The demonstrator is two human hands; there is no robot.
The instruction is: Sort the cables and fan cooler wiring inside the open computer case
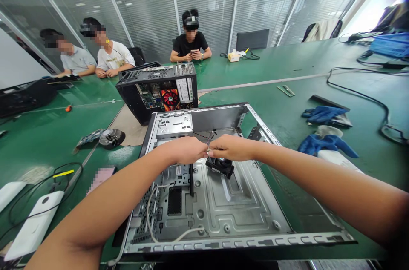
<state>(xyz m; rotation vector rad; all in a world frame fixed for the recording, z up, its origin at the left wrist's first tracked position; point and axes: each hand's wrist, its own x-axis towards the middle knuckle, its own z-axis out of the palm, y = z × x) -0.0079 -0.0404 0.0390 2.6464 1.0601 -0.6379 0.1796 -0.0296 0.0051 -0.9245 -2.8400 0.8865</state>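
My left hand (190, 150) and my right hand (231, 147) meet fingertip to fingertip above an open computer case (243, 210) that lies on its side. Both are closed in a pinch. A small pale bit shows between the fingertips, too small to name. Thin dark wires (202, 135) run just behind the hands. Directly below my right hand is a black cooling fan (220, 167), partly covered by it; I cannot tell whether it hangs or rests on the metal panel. A light grey cable (149, 210) curves along the case's left side.
A second computer tower (134, 97) with a red fan stands behind the case. A heatsink fan (111, 137) lies to the left, blue gloves (326, 144) to the right. White devices (38, 223) and cables are at front left. Several people sit across the green table (249, 74).
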